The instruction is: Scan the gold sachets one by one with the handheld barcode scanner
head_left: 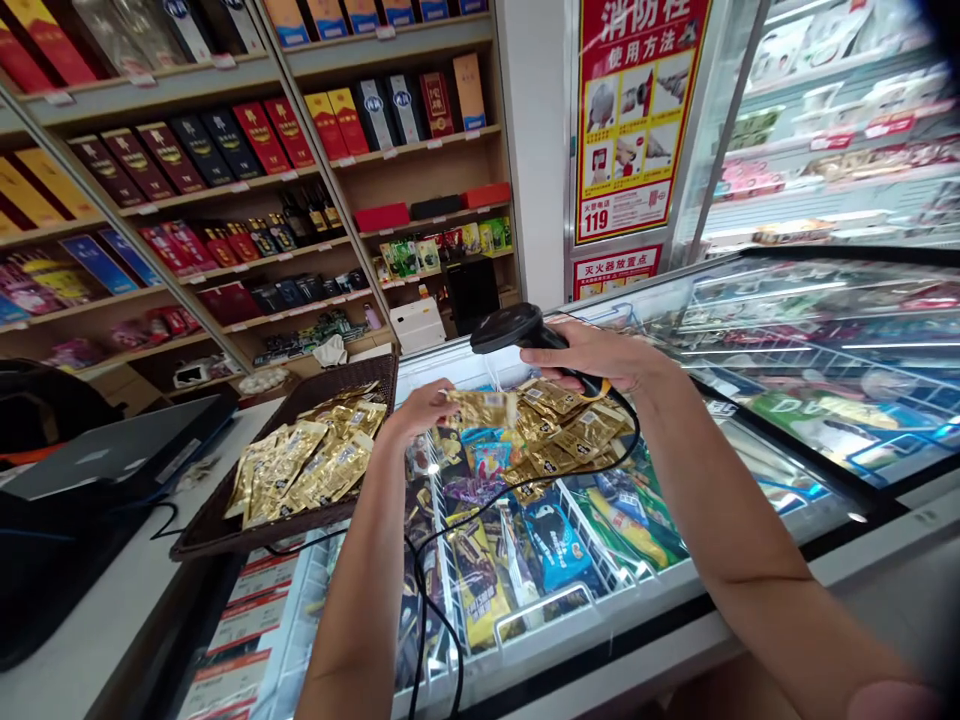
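The left hand is pinching a small gold foil sachet by one end, fingertips closing on its edge. The sachet is hanging nearly level above the glass-topped chest freezer, just below the scanner's head; it is looking shiny and flat, slightly blurred, and is showing a pale patch with dark marks too small to read. The right hand is wrapping its fingers around the handle of a black handheld barcode scanner, whose black cable is looping across the freezer.

To the left, a dark brown woven basket is holding a heap of gold sachets, overlapping and lying at mixed angles. Another loose pile of gold sachets is lying on the freezer top beneath the right hand. Under the glass, white wire dividers are separating colourful packages, including a blue pack and a yellow pack.
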`<action>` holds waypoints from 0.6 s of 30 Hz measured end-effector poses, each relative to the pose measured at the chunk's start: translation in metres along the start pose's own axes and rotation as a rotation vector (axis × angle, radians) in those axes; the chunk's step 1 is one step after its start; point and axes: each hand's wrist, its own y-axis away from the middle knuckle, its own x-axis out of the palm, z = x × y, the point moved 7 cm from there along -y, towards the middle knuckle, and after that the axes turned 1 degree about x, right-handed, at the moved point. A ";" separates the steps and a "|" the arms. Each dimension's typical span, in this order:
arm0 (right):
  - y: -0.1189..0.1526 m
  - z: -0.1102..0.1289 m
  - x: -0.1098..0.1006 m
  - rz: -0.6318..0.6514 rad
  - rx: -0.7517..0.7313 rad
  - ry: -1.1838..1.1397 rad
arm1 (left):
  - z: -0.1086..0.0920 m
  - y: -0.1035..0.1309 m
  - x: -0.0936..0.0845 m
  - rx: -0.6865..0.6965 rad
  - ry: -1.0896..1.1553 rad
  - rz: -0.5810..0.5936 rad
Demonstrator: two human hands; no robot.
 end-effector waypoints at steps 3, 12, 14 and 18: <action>-0.004 -0.004 0.000 -0.013 0.006 -0.009 | -0.002 0.008 -0.045 0.057 0.083 -0.326; -0.016 -0.016 0.007 -0.081 0.024 -0.125 | 0.001 0.013 -0.060 0.071 0.222 -0.500; -0.017 -0.017 0.007 -0.088 0.031 -0.149 | -0.001 0.013 -0.057 0.071 0.234 -0.488; -0.016 -0.017 0.009 -0.068 0.040 -0.163 | -0.003 0.014 -0.054 0.063 0.254 -0.464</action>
